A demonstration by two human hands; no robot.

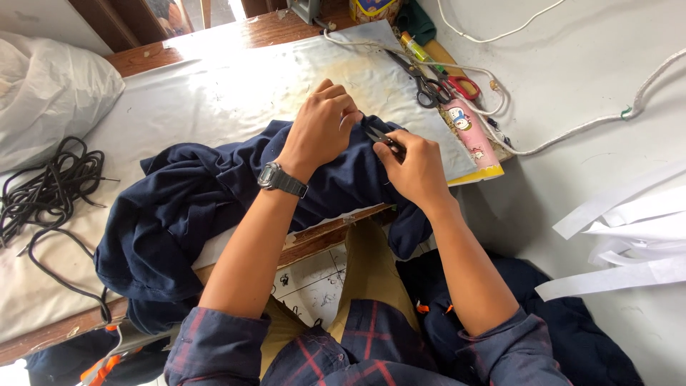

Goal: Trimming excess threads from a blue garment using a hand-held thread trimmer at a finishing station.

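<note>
Midway, seemingly: left hand [323,127] pinches navy garment [207,193] on the surface [214,93]; right hand's [414,168] grip closes around small snips [379,136]; untrimmed fabric remains.

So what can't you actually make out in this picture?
- Head view: the blades of the small snips, hidden between the right hand and left hand.
- The spot being worked on the navy garment, covered by the fingers.
- The tin at the top, cut off by the edge.
</note>
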